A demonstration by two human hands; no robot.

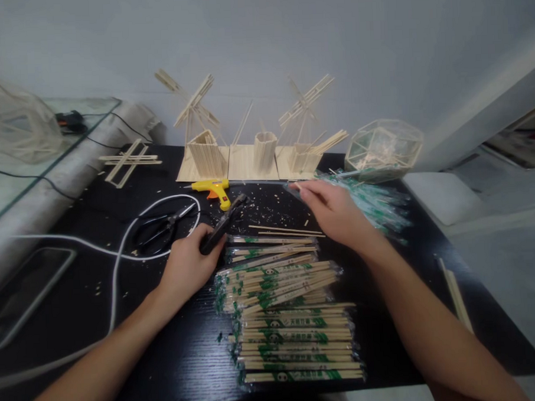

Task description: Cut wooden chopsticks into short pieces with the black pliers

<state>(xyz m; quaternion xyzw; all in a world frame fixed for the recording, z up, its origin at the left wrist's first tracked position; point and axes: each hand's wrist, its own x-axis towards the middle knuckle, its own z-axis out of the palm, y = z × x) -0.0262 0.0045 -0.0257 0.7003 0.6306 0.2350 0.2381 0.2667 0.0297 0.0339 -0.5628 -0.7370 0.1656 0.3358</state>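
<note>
The left hand (188,266) has its fingers wrapped tight around a black cutter (222,224) just above the wrapped chopsticks (280,282). The right hand (334,212) pinches a thin stick (296,186) near the empty wrappers (374,202) on the black tabletop (98,279).

Two hands (188,266) (334,212), one yellow glue gun (214,190), one pair of scissors (162,227), two stick windmills (200,135) (306,131).
</note>
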